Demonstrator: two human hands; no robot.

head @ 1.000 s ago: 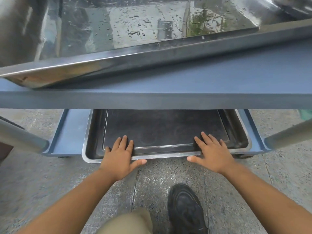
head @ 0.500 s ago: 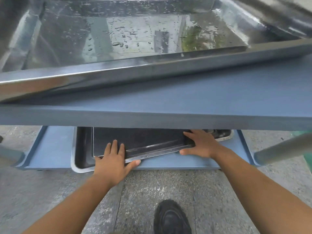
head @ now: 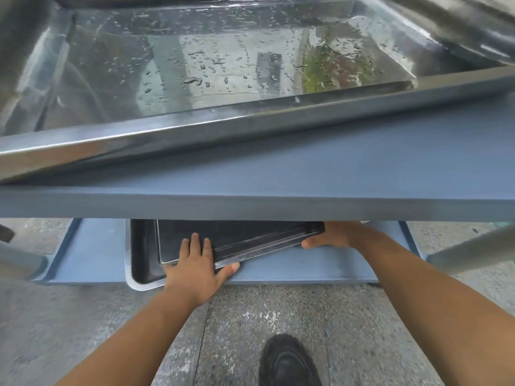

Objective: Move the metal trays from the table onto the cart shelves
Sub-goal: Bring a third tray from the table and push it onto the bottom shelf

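- Metal trays (head: 237, 235) lay skewed on the lower cart shelf (head: 306, 270).
- Left hand (head: 195, 263) pressed flat, fingers straight; right hand (head: 337, 235) fingers hidden, grasp undeterminable.
- Even pushing would probably square them.

A large wet metal tray (head: 223, 126) is seen across the upper part of the frame, resting on the blue upper shelf (head: 334, 174) of a cart. Below it, in the middle of the frame, the lower shelf (head: 306, 268) is seen, with a dark tray (head: 237, 235) nested in an outer tray (head: 142, 257). Both are turned askew, and the outer tray's near left corner reaches past the shelf's front edge. The left hand (head: 195, 268) is laid flat on their near edge, fingers straight, thumb along the rim. The right hand (head: 331, 235) is placed at the right corner of the trays, its fingers hidden by the upper shelf. A black shoe (head: 287, 363) is seen on the speckled floor (head: 278, 310) at bottom centre.
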